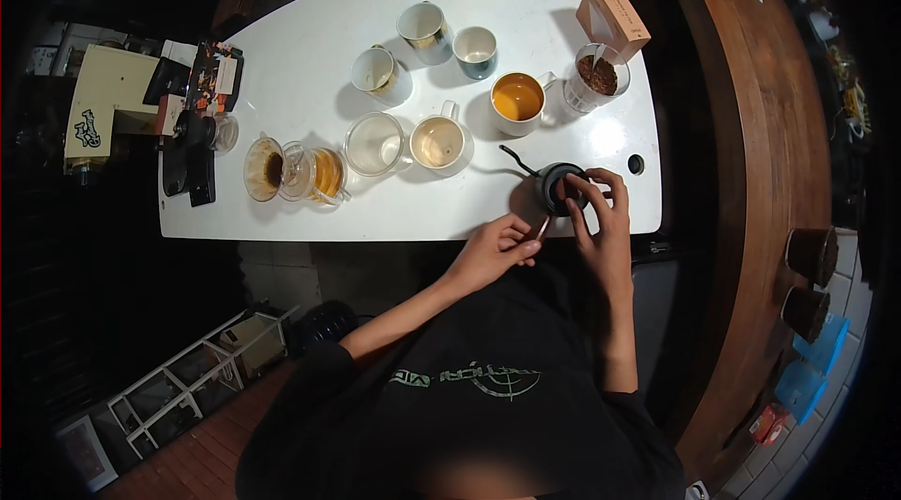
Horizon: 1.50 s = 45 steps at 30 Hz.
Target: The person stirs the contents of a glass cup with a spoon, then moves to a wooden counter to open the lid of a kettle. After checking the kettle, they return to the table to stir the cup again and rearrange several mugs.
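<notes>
At the front right of the white table (pixel 450 211) stands a round dark container (pixel 554 188) with a thin black handle (pixel 515 160) reaching back left. The fingers of my right hand (pixel 601 218) curl over its top, and what they touch inside is hard to make out. My left hand (pixel 500 248) is closed on a thin stick-like item (pixel 543 228) just in front of the container. Behind it is a white mug of amber liquid (pixel 518 98). A glass with brown grounds (pixel 597 77) stands to its right.
Several more cups stand mid-table, including a pale-filled mug (pixel 437 143) and a clear glass vessel (pixel 375 143). At the left are a dripper (pixel 265 169) and a glass server (pixel 327 175). A cardboard box (pixel 613 17) sits back right, beside a wooden counter (pixel 723 162).
</notes>
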{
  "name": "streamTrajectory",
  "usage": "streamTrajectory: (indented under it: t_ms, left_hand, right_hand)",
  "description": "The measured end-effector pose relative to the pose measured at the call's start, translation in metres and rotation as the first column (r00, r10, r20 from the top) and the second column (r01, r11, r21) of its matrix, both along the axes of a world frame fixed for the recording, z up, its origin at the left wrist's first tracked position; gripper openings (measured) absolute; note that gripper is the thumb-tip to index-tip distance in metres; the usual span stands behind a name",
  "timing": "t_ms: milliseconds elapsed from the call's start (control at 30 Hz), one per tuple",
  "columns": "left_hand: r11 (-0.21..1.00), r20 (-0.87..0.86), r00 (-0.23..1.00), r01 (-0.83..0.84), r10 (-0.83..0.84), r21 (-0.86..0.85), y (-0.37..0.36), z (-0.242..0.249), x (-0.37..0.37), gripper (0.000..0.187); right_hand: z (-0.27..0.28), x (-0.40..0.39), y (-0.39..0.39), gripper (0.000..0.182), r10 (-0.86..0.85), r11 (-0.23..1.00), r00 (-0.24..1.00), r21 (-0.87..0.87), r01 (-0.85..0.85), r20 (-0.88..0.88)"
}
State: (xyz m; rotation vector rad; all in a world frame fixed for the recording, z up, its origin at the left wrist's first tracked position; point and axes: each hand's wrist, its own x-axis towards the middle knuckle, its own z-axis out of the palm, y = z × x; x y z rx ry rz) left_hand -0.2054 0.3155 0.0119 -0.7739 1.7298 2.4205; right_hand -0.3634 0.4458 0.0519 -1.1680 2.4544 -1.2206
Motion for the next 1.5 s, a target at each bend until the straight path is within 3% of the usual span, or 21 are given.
streamTrajectory:
  t_ms: [67,133,200,233,300,333,400,500,600,667,733,800,867,933,1000,1133,1200,1333,1400,1500]
  left_hand:
    - [1.000,0.003,1.000,0.004,-0.004,0.022,0.004,0.000,-0.006,0.026]
    - [0.988,-0.001,0.998,0.066,-0.067,-0.140,0.003,0.000,-0.009,0.029]
    - [0.978,-0.036,0.999,0.027,-0.035,-0.209,-0.005,0.008,-0.002,0.034]
    - [0.925,-0.030,0.999,-0.043,0.034,-0.378,-0.010,0.012,0.004,0.032]
    - [0.701,-0.074,0.978,-0.193,0.198,-0.687,-0.022,0.020,0.023,0.034]
    - [0.694,-0.074,0.976,-0.199,0.207,-0.692,-0.031,0.023,0.032,0.034]
    - [0.181,-0.323,0.879,-0.403,0.352,-0.897,-0.047,0.027,0.050,0.038]
    - [0.048,-0.368,0.811,-0.435,0.454,-0.899,-0.070,0.016,0.060,0.052]
    - [0.101,-0.344,0.803,-0.443,0.487,-0.891,-0.080,0.001,0.067,0.057]
    - [0.058,-0.332,0.804,-0.411,0.494,-0.910,-0.086,-0.018,0.077,0.068]
    - [0.203,-0.395,0.714,-0.594,0.578,-0.778,-0.088,-0.031,0.077,0.078]
    - [0.211,-0.409,0.694,-0.623,0.593,-0.753,-0.095,-0.036,0.075,0.086]
    - [0.419,-0.315,0.663,-0.703,0.679,-0.575,-0.098,-0.029,0.070,0.087]
    - [0.390,-0.339,0.630,-0.732,0.698,-0.558,-0.105,-0.034,0.066,0.082]
    - [0.415,-0.235,0.682,-0.644,0.693,-0.643,-0.114,-0.039,0.064,0.070]
    - [0.427,-0.258,0.675,-0.670,0.691,-0.607,-0.125,-0.044,0.061,0.065]
    - [0.372,-0.289,0.694,-0.636,0.660,-0.676,-0.128,-0.043,0.061,0.054]
    - [0.372,-0.268,0.711,-0.605,0.650,-0.704,-0.134,-0.043,0.058,0.051]
    - [0.373,-0.338,0.666,-0.689,0.665,-0.622,-0.138,-0.051,0.053,0.060]
    - [0.370,-0.340,0.633,-0.721,0.695,-0.586,-0.130,-0.051,0.051,0.056]
  right_hand:
    - [0.007,0.000,-0.002,0.034,0.005,1.000,1.000,-0.005,-0.005,0.001]
    - [0.017,0.001,-0.006,0.032,-0.040,0.999,0.998,-0.029,0.039,-0.039]
    - [0.026,-0.002,-0.013,0.025,0.021,0.999,0.993,-0.040,-0.026,-0.119]
    - [0.031,-0.002,-0.019,0.023,0.063,0.997,0.995,-0.036,-0.066,-0.081]
    - [0.050,0.001,-0.037,0.025,0.191,0.981,0.982,-0.023,-0.191,-0.010]
    - [0.057,0.002,-0.050,0.025,0.201,0.979,0.980,-0.031,-0.201,-0.010]
    - [0.064,0.001,-0.078,0.030,0.440,0.898,0.872,0.127,-0.422,-0.215]
    - [0.041,-0.002,-0.120,0.039,0.597,0.802,0.757,0.217,-0.556,-0.266]
    - [0.022,-0.001,-0.153,0.055,0.707,0.705,0.664,0.317,-0.635,-0.241]
    - [0.006,-0.004,-0.170,0.061,0.747,0.664,0.598,0.361,-0.655,-0.290]
    - [0.003,-0.003,-0.177,0.068,0.771,0.636,0.576,0.386,-0.668,-0.273]
    - [0.001,-0.001,-0.182,0.072,0.759,0.640,0.614,0.423,-0.642,-0.216]
    - [0.003,0.000,-0.186,0.074,0.767,0.629,0.608,0.423,-0.652,-0.203]
    - [0.012,0.002,-0.188,0.075,0.756,0.627,0.636,0.444,-0.640,-0.152]
    - [0.010,0.000,-0.191,0.076,0.754,0.631,0.636,0.450,-0.632,-0.164]
    - [0.013,-0.003,-0.195,0.076,0.743,0.642,0.650,0.443,-0.626,-0.158]
    - [0.012,-0.003,-0.194,0.076,0.732,0.659,0.659,0.426,-0.620,-0.173]
    - [0.006,-0.004,-0.194,0.074,0.705,0.696,0.677,0.383,-0.607,-0.209]
    - [0.003,-0.003,-0.194,0.073,0.697,0.707,0.685,0.365,-0.606,-0.212]
    - [0.003,-0.003,-0.194,0.072,0.690,0.718,0.686,0.347,-0.604,-0.233]
